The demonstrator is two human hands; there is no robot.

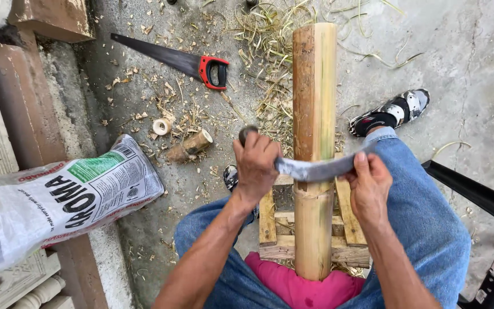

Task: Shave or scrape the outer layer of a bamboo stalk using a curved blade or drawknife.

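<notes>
Both hands (256,163) gripping blade (315,169) across bamboo (314,114)

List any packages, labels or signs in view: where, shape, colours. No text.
Sack: lies on its side at the left, on the ledge beside the left hand; bulging white woven plastic with dark and red print.
Label on the sack: green rectangular panel on its upper face, with a small barcode patch near the top corner.
No signs or screens.
</notes>
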